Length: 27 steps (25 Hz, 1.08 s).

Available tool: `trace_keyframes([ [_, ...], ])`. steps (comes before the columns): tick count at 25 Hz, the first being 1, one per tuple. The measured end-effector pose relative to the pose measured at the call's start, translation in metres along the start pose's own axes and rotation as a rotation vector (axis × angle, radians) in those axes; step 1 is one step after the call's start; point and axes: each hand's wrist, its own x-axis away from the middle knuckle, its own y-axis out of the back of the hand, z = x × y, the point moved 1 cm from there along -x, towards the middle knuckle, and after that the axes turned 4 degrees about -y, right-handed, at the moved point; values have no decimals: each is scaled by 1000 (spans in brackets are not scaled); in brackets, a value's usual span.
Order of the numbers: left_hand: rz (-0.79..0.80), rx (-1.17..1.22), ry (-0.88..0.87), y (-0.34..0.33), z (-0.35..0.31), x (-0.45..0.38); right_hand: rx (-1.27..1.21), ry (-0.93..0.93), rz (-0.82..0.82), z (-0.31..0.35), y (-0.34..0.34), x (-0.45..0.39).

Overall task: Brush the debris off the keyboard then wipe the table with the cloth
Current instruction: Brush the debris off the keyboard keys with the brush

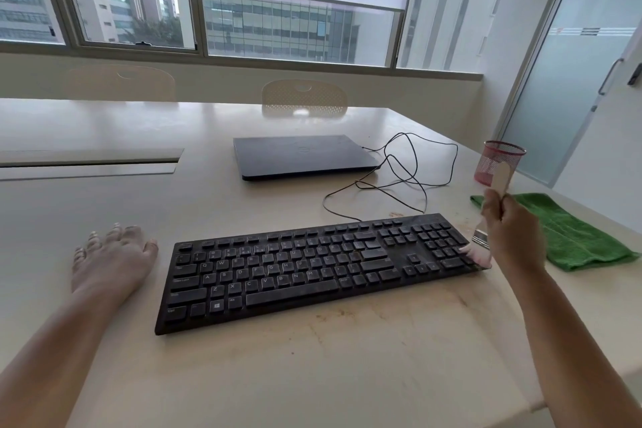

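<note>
From my remote seat I see the black plastic full-size keyboard lying in the lower middle of the frame on the pale beige desk, its long axis running left to right and tilted so the numeric-pad end sits higher toward the right edge. Its keys look dusty, and brownish smears mark the desk just below it.

My right hand has its fingers curled around the flat light wooden-handled paintbrush — handle pointing up toward the upper right, metal ferrule and pale pinkish bristles pointing down-left, the bristles touching the keyboard's right end. My left hand rests flat on the desk just left of the keyboard, fingers spread and holding nothing.

The green folded terry cloth, soft and nubby, lies at the right edge of the frame beside the keyboard. Behind it stands a red wire-mesh cylindrical cup. Above centre, a closed dark grey laptop lies flat, a thin black cable looping down to the keyboard.
</note>
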Motion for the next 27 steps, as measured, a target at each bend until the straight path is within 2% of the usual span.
trace_keyframes([
  [4,-3,-1,-4,2,-1,0,-286,56,14,3,-2,3],
  [7,-1,-8,-6,2,0,0,-184,91,93,2,-8,1],
  [10,16,-8,-10,1,2,-2,-11,21,71,-4,0,-3],
  [13,9,-2,-9,0,3,-4,-163,26,4,-7,6,-2],
  [15,8,6,-11,0,4,-5,-296,82,28,0,7,2],
  [17,13,7,-8,-1,5,-6,-251,120,96,0,4,3],
  [19,12,7,-13,-4,4,-6,-113,56,123,-4,5,0],
  [22,17,6,-18,-4,2,-2,-62,-26,71,-10,11,-1],
  [23,16,7,-18,-4,1,-1,-130,-15,55,-11,14,-1],
  [25,6,-5,-8,-4,3,-4,-419,36,85,-4,11,0],
  [27,6,-6,-9,-2,3,-4,-643,78,230,7,7,2],
])
